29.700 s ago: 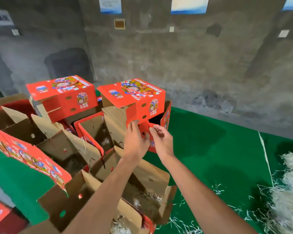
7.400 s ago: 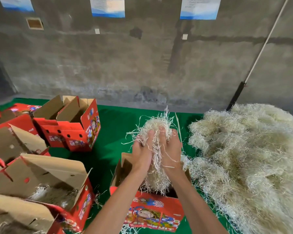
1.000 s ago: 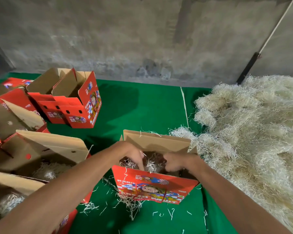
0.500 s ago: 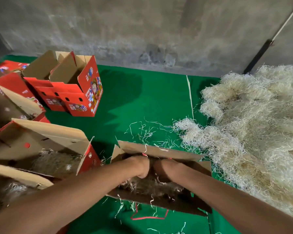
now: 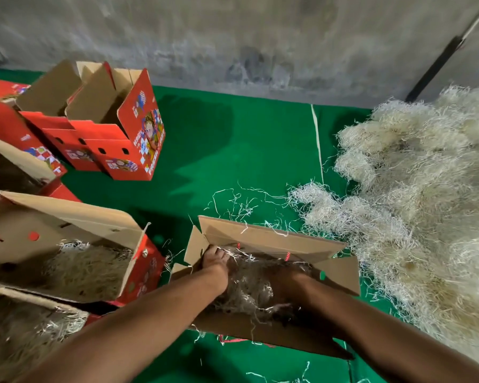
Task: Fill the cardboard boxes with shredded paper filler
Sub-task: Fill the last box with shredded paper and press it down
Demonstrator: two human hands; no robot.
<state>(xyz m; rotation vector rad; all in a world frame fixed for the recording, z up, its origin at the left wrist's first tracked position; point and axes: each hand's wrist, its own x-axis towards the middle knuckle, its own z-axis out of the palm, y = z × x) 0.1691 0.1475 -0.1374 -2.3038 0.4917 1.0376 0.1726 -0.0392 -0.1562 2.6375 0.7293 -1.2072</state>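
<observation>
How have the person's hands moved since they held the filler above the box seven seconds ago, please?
Yes: both hands went down into the cardboard box, pressing the shredded paper.

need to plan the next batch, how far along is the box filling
Done: two boxes at the left, the near one and the one behind it, already hold shredded paper. In hand: both hands, left and right, are down inside the open box in front, among the paper there. Left: the red boxes at the back look unfilled, and a big pile of shredded paper lies at the right.
</observation>
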